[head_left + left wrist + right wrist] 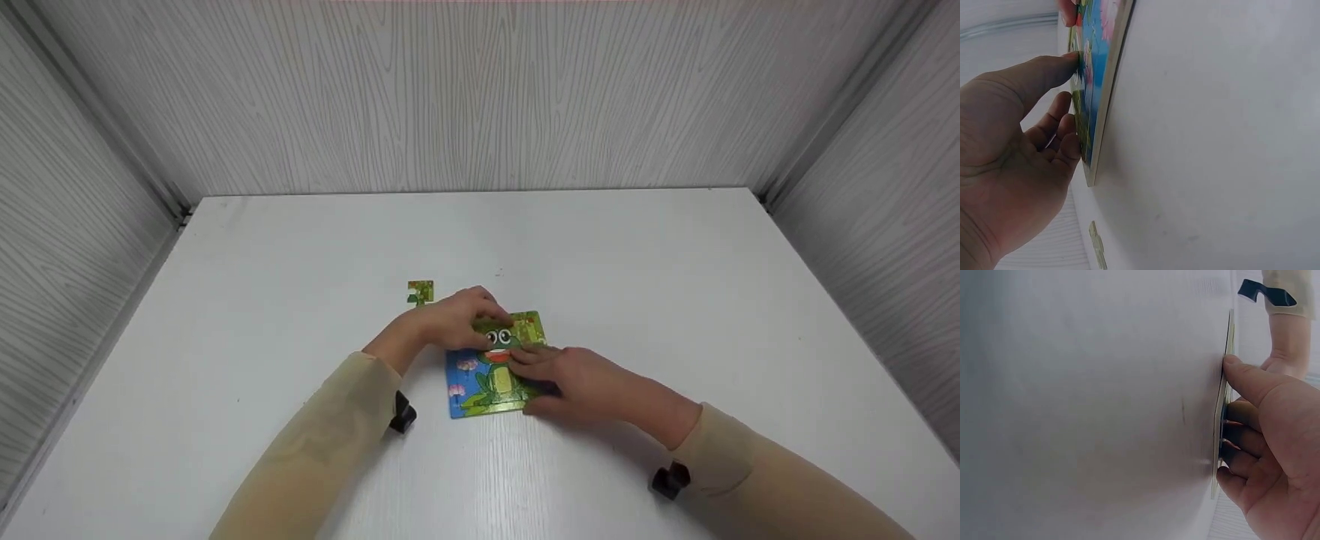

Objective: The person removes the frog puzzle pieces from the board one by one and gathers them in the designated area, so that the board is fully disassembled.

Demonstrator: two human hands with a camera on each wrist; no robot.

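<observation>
Frog puzzle (501,384), count one, is found lying face up on one white tabletop (315,255), directly beneath the fingers of both hands. One loose puzzle piece (424,289), mostly green, is counted on the tabletop, apart from the puzzle and just beyond the left wrist. Two hands are counted, with two beige sleeves (322,427) (784,484) and two black clips (403,413) (671,480), one clip at each cuff. By the left hand (456,319), the upper part of the puzzle is touched: the thumb is set on the printed face beside the frog's eyes, the fingers are bent loosely, and a gap is seen between thumb and fingers. Whether a single piece is held across that gap cannot be told. By the right hand (585,379), the right side is covered; its fingers are extended nearly straight over the face, close together, and its thumb is rested at the near edge by the lower right corner. No grip by these fingers is shown. The frog's eyes, mouth and belly are left visible between the two hands.
</observation>
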